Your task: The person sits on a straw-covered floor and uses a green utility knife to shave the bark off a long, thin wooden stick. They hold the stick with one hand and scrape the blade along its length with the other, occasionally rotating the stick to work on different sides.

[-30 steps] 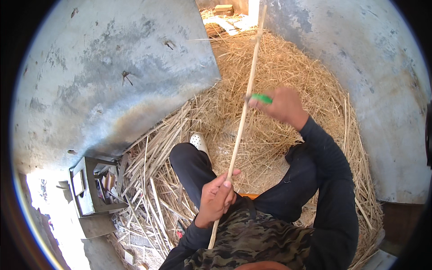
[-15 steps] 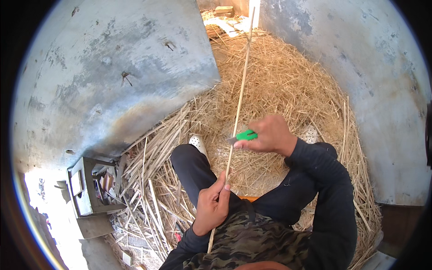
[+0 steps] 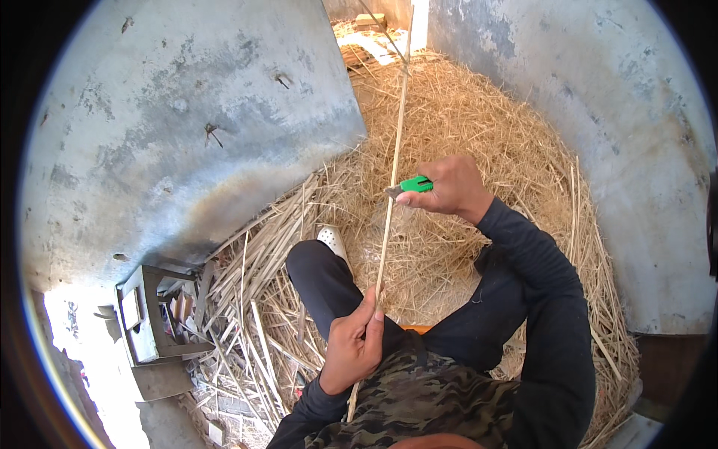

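A long thin pale stick [image 3: 392, 161] runs from my lap up and away over the straw. My left hand [image 3: 353, 346] grips its near end, close to my chest. My right hand [image 3: 445, 187] holds a small knife with a green handle [image 3: 413, 184], its blade laid against the stick about halfway up. My dark-trousered legs are folded under the stick, with a white shoe [image 3: 333, 241] showing at the left knee.
A deep heap of straw and shavings [image 3: 479, 127] covers the ground ahead and to the right. Grey concrete walls [image 3: 187, 127] close in on both sides. A small grey metal box frame [image 3: 153, 314] stands at the lower left beside loose split canes [image 3: 247, 299].
My right hand has drawn the green-handled knife down the stick toward me, from far up to about halfway. The left hand has kept its grip.
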Available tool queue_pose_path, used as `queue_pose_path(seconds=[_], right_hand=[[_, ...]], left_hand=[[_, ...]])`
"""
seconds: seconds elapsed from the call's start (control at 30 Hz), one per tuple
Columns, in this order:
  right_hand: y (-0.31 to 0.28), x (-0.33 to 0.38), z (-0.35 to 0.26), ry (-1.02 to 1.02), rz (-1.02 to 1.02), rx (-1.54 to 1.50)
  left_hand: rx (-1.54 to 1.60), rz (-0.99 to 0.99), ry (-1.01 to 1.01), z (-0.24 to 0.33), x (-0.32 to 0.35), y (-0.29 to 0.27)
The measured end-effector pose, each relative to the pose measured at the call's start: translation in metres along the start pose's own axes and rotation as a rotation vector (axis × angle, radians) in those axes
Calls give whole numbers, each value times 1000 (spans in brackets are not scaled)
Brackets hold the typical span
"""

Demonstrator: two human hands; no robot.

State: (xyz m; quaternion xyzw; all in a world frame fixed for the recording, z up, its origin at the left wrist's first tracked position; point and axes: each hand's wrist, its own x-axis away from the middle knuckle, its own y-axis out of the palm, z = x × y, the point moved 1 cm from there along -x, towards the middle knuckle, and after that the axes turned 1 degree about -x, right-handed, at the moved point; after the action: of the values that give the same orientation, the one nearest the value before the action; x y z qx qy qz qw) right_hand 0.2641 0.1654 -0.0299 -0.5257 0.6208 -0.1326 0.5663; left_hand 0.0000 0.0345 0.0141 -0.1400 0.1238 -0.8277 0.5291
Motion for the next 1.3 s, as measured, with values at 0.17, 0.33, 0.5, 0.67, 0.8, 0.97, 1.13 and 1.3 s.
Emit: queue_pose_path(seconds=[0.17, 0.33, 0.5, 0.67, 0.8, 0.97, 1.13, 1.3], right_hand=[[-2, -12, 38, 85, 8, 173], [-4, -22, 59, 70, 92, 240], [-12, -38, 123, 372, 84, 339], [-25, -36, 150, 568, 27, 366], [-25, -34, 159, 589, 48, 361], [-19, -31, 167, 755, -110, 117], [-42, -20, 126, 972, -238, -915], [-43, -6, 84, 808, -333, -862]], left_hand=[[-18, -1, 92, -7, 4, 4], [2, -29, 106, -4, 3, 7], [36, -127, 93, -3, 8, 8], [93, -205, 4, -9, -2, 16], [195, -240, -34, -10, -10, 21], [737, -269, -283, -22, -22, 21], [729, -264, -252, -33, -18, 23], [639, -199, -225, -28, -26, 18]])
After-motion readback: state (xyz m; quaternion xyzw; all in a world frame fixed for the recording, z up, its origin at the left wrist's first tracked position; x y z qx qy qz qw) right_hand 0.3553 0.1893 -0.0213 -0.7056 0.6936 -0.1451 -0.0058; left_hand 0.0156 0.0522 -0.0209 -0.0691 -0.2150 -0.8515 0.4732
